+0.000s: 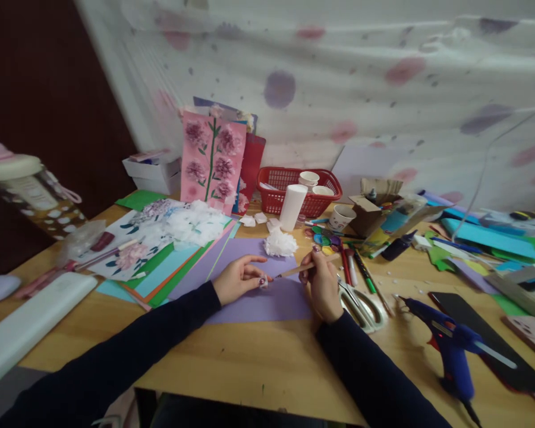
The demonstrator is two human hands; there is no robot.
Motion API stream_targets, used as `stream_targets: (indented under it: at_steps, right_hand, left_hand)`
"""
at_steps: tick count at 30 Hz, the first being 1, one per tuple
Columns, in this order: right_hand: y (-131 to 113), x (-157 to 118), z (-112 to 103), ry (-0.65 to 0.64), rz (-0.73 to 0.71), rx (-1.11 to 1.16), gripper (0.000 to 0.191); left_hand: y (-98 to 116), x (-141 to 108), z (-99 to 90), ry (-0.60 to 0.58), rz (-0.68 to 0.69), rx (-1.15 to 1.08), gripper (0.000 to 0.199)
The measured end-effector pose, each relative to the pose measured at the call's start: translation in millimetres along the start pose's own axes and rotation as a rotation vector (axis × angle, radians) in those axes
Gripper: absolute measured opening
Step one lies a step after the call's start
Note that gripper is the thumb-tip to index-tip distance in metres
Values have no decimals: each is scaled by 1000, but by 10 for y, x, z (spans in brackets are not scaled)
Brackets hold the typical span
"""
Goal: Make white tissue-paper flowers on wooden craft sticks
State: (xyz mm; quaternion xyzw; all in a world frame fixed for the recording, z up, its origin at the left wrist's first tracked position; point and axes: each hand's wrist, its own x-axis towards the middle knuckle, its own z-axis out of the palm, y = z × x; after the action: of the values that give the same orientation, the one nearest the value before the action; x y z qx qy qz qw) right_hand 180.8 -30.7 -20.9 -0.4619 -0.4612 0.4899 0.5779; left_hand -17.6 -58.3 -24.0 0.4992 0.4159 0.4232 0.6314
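Over a purple sheet [249, 309], my left hand [241, 279] pinches something small and whitish, too small to make out, between thumb and fingers. A thin wooden brush [296, 270] is held in my right hand [323, 282], its dark tip pointing left, close to the left fingertips. Just beyond both hands a fluffy white paper pom-pom [280, 244] rests near the back of the purple sheet. Behind it stands a white roll [293, 207]. A paint palette [323, 239] with several colours lies beyond my right hand.
Scissors [361, 306], markers [351, 267], a blue glue gun [450, 336] and a black phone [485, 333] lie on the right. A red basket [274, 178] and pink flower picture [213, 160] stand behind. Coloured papers [160, 279] and a white case [35, 324] are on the left.
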Motion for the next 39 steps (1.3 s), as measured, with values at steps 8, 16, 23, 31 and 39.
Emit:
stream_targets:
  at_steps: [8,16,23,31,39]
  right_hand:
    - [21,210,-116,167,-250,-203,43]
    - [28,225,-83,44,-307,-278,41]
    - [-15,214,-99,23,-309,-401,31]
    - [18,222,-98,118,-297,-427,35]
    - [34,184,-72,22,-339,-594,33]
  left_hand:
    - [68,-7,1,68,-27,109,56]
    - [302,113,49,34,-70,311,58]
    - [241,540,238,202,298,688,53]
    - [60,681,220,281,526,1025,50]
    - [10,721,181,288,671,1165,49]
